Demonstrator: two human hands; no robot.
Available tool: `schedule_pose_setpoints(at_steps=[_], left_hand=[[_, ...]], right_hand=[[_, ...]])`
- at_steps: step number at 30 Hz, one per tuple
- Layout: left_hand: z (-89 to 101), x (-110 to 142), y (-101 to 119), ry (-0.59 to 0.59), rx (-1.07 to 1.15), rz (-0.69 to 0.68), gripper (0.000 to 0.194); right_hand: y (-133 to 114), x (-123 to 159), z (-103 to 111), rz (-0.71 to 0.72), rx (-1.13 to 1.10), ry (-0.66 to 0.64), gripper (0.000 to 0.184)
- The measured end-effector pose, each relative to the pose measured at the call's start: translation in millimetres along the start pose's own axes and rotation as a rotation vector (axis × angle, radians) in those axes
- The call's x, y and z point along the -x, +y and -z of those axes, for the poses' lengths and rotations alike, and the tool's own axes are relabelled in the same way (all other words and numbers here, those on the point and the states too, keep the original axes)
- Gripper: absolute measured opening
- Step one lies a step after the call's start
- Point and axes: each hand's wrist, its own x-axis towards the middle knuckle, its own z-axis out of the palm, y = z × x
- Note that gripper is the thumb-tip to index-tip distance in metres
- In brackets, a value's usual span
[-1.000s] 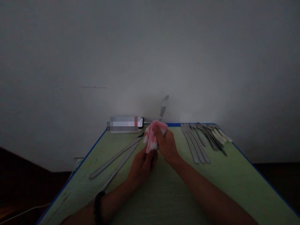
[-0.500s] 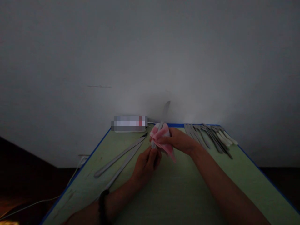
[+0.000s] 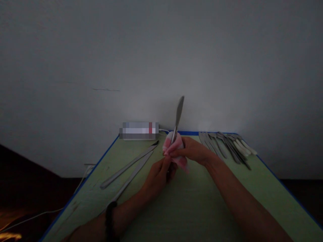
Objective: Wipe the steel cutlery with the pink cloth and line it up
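Note:
A table knife (image 3: pixel 179 111) stands nearly upright over the middle of the table, blade up. Around its handle is a pink and white cloth (image 3: pixel 178 144). My right hand (image 3: pixel 193 149) is closed on the cloth, thumb on top, pressing it about the handle. Just below, my left hand (image 3: pixel 160 173) is closed at the lower end of the knife, which its fingers hide. Left of my hands, two more knives (image 3: pixel 130 164) lie slantwise on the table, one partly behind my left wrist.
On the green, blue-edged table (image 3: pixel 202 201), several forks, knives and other cutlery (image 3: pixel 227 146) lie in a row at the back right, some white-handled. A blurred white box (image 3: pixel 138 131) with a cable stands at the back left. Behind rises a grey wall (image 3: pixel 161 60).
The knife's blade shows higher above the cloth and is sharper to see. My left hand has come up against the cloth, while my right hand has stayed nearly in place.

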Motion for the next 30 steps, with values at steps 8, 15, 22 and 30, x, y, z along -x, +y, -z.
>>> schedule_pose_setpoints(at_steps=[8, 15, 22, 30], left_hand=[[2.4, 1, 1, -0.076, -0.252, -0.042, 0.045], [0.1, 7, -4, -0.205, -0.216, -0.085, 0.034], [-2.3, 2, -16, -0.291, 0.235, 0.114, 0.05], [-1.8, -5, -21, -0.19, 0.161, 0.193, 0.051]], right_hand=[[4, -2, 6, 0.094, -0.096, 0.011, 0.031], [-20, -7, 28, 0.26, -0.343, 0.375, 0.026], [-27, -5, 21, 0.293, -0.35, 0.257, 0.028], [4, -11, 9, 0.145, -0.014, 0.102, 0.034]])
